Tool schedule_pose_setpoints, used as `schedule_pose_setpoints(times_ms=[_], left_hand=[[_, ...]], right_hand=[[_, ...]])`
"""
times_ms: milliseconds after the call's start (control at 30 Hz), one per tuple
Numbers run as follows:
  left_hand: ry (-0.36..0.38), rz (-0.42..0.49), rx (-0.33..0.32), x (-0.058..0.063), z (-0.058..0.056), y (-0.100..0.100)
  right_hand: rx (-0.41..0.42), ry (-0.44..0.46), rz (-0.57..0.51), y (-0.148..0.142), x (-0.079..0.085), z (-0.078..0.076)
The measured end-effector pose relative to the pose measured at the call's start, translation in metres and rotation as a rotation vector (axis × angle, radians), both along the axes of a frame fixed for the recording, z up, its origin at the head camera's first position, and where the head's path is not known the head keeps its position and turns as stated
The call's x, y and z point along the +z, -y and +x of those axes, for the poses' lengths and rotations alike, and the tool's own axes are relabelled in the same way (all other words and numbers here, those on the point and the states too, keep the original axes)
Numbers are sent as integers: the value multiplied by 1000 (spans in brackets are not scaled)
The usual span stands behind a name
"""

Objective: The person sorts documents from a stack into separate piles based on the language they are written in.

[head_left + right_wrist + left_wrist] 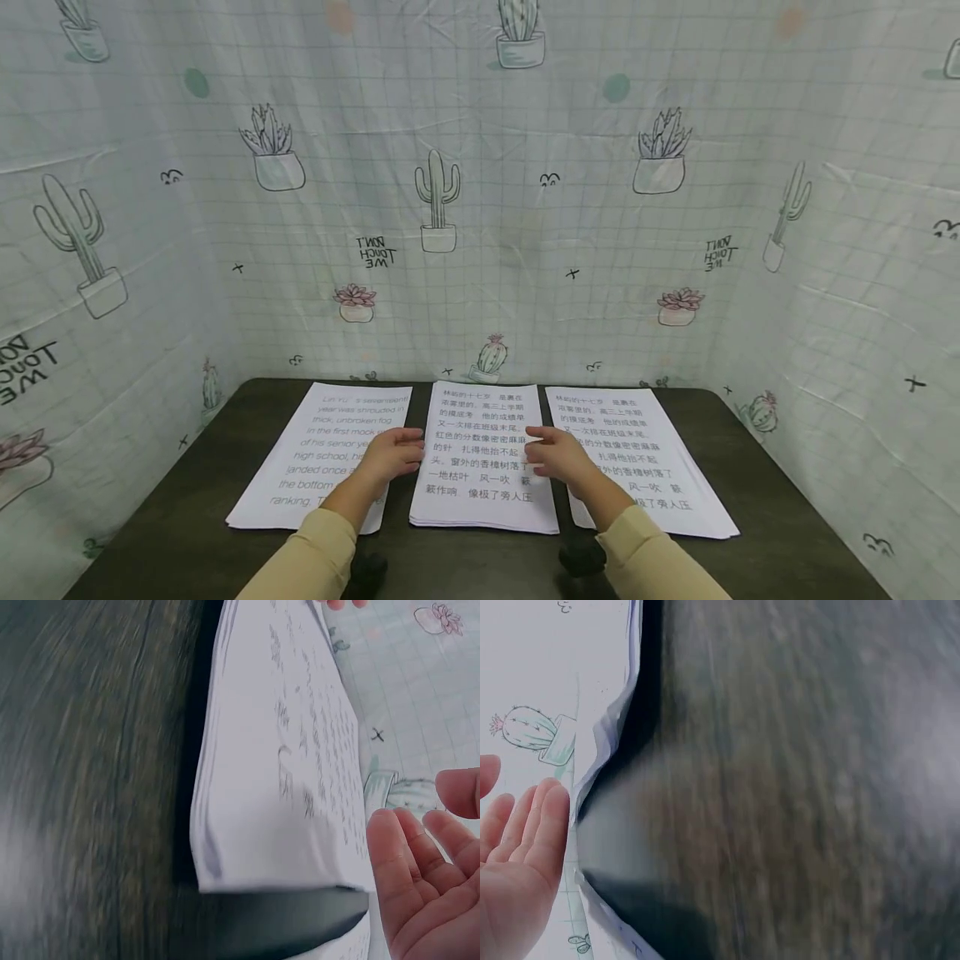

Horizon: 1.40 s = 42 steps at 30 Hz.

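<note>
Three stacks of printed white paper lie side by side. The middle stack [483,467] has Chinese text and is between my hands. Near its left edge is my left hand [392,458], over the right side of the left stack [330,442], which bears English text. My right hand [564,458] is at the middle stack's right edge, partly in front of the right stack [648,467], also in Chinese. Both hands hold nothing; their fingers are relaxed and point inward. In the right wrist view, the right palm [431,889] faces the paper. Whether fingertips touch the sheets I cannot tell.
The stacks lie on a dark wood-grain table [450,567]. A pale cloth [480,275] printed with cacti hangs behind it and along both sides. Two blurry dark objects, one of them a black lump [581,557], show by the wrists.
</note>
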<state>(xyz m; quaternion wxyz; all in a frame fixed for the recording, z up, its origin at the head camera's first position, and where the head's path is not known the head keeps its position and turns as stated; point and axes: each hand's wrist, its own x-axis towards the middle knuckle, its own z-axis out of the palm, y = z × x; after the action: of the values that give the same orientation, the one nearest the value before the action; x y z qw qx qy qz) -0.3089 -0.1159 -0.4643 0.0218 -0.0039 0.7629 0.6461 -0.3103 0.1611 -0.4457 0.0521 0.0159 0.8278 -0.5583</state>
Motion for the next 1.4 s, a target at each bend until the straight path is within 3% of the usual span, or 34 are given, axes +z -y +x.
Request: schedule_pose_setpoints(times_ms=[633,1033,1400], left_hand=[[84,-43,67,-10,0,1],[107,-158,66,-7,6,-3],[141,-167,83,-13,7,-6]], right_hand=[[-74,52,66,-30,-16,-2],[-74,146,38,-28,-18,0],[-92,183,70,-25,-18,1]])
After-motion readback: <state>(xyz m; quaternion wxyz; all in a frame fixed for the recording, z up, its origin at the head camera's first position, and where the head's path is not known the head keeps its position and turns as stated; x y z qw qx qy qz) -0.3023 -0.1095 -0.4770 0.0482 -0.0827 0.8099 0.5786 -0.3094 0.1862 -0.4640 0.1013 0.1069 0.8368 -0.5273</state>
